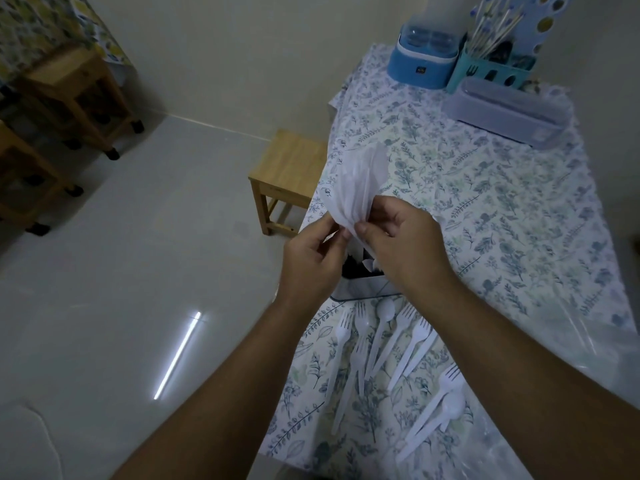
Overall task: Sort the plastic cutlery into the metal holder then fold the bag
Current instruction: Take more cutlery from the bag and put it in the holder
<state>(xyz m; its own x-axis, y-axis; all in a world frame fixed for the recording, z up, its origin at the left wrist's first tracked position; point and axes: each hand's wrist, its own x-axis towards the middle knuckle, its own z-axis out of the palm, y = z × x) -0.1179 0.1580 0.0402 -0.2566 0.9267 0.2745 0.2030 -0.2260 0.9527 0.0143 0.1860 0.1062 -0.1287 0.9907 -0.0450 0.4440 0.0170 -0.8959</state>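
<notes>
A thin clear plastic bag (358, 183) with white cutlery showing inside is held up above the table edge. My left hand (310, 261) pinches its lower left side and my right hand (403, 237) pinches its lower right side. Just under my hands stands the metal holder (363, 287), mostly hidden by them, with dark inner compartments and a bit of white inside. Several white plastic forks (353, 362) and spoons (381, 327) lie loose on the floral tablecloth between my forearms. Another spoon (450, 408) lies near my right forearm.
The table (502, 202) with a floral cloth runs away to the right. At its far end stand a blue appliance (424, 60), a teal utensil caddy (491, 64) and a clear lidded box (509, 109). A wooden stool (287, 174) stands left of the table; wooden carts (69, 95) stand far left.
</notes>
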